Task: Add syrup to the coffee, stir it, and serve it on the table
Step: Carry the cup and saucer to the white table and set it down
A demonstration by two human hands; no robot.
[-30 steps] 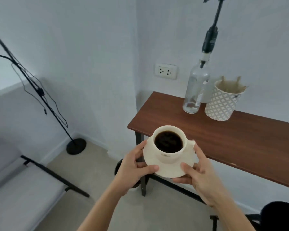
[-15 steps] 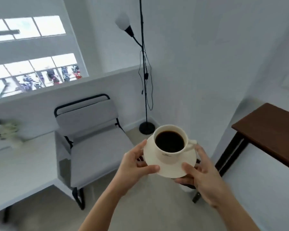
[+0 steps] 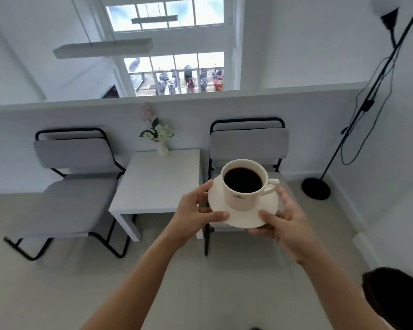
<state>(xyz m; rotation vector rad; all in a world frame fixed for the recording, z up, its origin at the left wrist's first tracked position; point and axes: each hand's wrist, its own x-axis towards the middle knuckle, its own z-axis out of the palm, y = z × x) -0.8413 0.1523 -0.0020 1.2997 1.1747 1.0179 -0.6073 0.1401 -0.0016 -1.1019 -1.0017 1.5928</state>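
A cream cup full of black coffee stands upright on a cream saucer, carried in the air at chest height. My left hand pinches the saucer's left rim, thumb on top. My right hand holds the right rim the same way, fingers underneath. The cup's handle points right. A small white table stands ahead and to the left of the cup, lower down. No syrup bottle or stirrer is in view.
A small vase of flowers sits at the table's far edge. Grey chairs flank the table, one on the left and one on the right behind the cup. A black floor lamp stands at right by the wall.
My view has swung left, away from the brown wooden table, past the lamp, to face the white table and two chairs. Both hands keep the same hold on the saucer.
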